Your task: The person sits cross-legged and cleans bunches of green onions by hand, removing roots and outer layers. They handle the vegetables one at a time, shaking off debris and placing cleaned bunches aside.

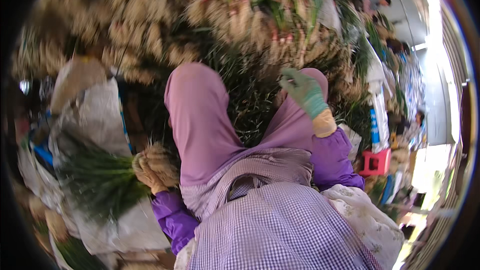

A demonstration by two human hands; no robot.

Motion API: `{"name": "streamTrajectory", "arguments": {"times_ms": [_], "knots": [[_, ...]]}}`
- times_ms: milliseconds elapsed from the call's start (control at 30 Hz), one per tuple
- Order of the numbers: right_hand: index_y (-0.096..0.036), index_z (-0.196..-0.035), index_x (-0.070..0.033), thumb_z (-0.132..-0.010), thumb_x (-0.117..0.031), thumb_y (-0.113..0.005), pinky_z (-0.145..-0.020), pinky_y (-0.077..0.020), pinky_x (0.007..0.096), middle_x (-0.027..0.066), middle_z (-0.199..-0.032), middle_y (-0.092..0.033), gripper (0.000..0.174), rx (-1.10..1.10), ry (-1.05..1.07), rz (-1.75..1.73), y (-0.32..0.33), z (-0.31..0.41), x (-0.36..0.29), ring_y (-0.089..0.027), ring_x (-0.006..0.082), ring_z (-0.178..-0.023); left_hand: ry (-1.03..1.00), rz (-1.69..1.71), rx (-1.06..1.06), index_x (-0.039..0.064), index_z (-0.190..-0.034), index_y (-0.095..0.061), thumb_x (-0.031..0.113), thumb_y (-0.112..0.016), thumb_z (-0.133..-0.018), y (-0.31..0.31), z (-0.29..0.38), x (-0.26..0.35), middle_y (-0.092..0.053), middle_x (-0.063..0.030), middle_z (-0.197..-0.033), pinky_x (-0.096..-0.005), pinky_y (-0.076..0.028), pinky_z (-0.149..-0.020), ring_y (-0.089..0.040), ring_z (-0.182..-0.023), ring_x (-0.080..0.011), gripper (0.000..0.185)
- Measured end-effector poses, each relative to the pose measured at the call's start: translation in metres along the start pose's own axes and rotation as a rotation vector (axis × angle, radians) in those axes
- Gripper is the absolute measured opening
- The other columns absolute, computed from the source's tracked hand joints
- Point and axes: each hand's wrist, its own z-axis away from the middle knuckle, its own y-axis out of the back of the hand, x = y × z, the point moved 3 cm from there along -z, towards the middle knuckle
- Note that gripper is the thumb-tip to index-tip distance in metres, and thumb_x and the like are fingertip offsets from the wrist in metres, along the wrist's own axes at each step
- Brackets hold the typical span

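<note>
My left hand (148, 172) is closed around a bunch of scallions (108, 178) just above its roots. The green leaves fan out to the left over a pale sheet (123, 228), and the pale, bushy roots (161, 163) point toward my left leg. Over my right knee is my right hand (305, 92), in a green glove, with its fingers slightly bent and apart and nothing visible in them. Loose green leaves (251, 116) lie on the ground between my knees. Motion blur softens the fingers of both hands.
Beyond my knees lies a wide heap of scallions (240, 11) with roots facing me. A whitish sack (90, 105) stands at the left. To the right are a pink plastic stool (376, 162) and, farther back, a seated person (371, 3). More scallions (75, 253) lie at lower left.
</note>
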Motion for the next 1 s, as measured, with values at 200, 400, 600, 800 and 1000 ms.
{"name": "streamTrajectory", "arguments": {"times_ms": [200,400,600,800,1000], "knots": [[-0.059,-0.118,-0.012,-0.086,-0.031,-0.063,-0.077,-0.0513,0.0378,0.0101,-0.094,-0.069,0.037,-0.038,-0.130,-0.208,-0.017,0.025,0.036,-0.066,0.0274,-0.085,0.467,0.224,-0.430,0.002,-0.126,-0.054,0.042,-0.051,-0.094,-0.114,-0.051,-0.030,-0.061,-0.0127,-0.118,-0.0336,-0.047,-0.089,-0.059,-0.103,-0.0214,0.051],[-0.060,-0.117,-0.009,-0.086,-0.027,-0.065,-0.076,-0.0518,0.0341,0.0106,-0.091,-0.068,0.036,0.070,-0.138,-0.455,-0.004,0.046,0.080,-0.065,0.0245,-0.080,0.420,-0.198,-0.485,0.002,-0.124,-0.056,0.037,-0.053,-0.094,-0.138,-0.043,-0.027,-0.061,-0.0121,-0.118,-0.0321,-0.048,-0.088,-0.059,-0.103,-0.0205,0.046],[-0.060,-0.115,-0.004,-0.089,-0.028,-0.062,-0.076,-0.0519,0.0298,0.0093,-0.093,-0.068,0.036,0.231,-0.292,-0.672,0.011,-0.003,0.136,-0.066,0.0190,-0.082,0.436,-0.567,-0.512,0.002,-0.122,-0.058,0.032,-0.054,-0.094,-0.106,-0.011,-0.039,-0.062,-0.0114,-0.117,-0.0306,-0.048,-0.086,-0.059,-0.103,-0.0197,0.041],[-0.064,-0.103,-0.008,-0.084,-0.047,-0.056,-0.081,-0.0489,0.0417,0.0156,-0.097,-0.067,0.045,0.017,-0.499,-0.090,-0.016,-0.095,0.187,-0.064,0.0316,-0.090,0.383,-0.804,-0.552,0.003,-0.119,-0.060,0.027,-0.055,-0.093,-0.116,-0.008,-0.021,-0.062,-0.0108,-0.117,-0.0291,-0.049,-0.085,-0.059,-0.102,-0.0188,0.036],[-0.068,-0.093,-0.009,-0.079,-0.036,-0.064,-0.072,-0.0493,0.0366,0.0080,-0.083,-0.066,0.030,0.195,-0.293,-0.650,0.047,-0.084,0.211,-0.063,0.0222,-0.075,0.069,-0.365,-0.316,0.005,-0.125,-0.058,0.028,-0.062,-0.090,-0.185,-0.027,0.177,-0.059,-0.0088,-0.122,-0.0289,-0.048,-0.090,-0.059,-0.102,-0.0188,0.042]]}}
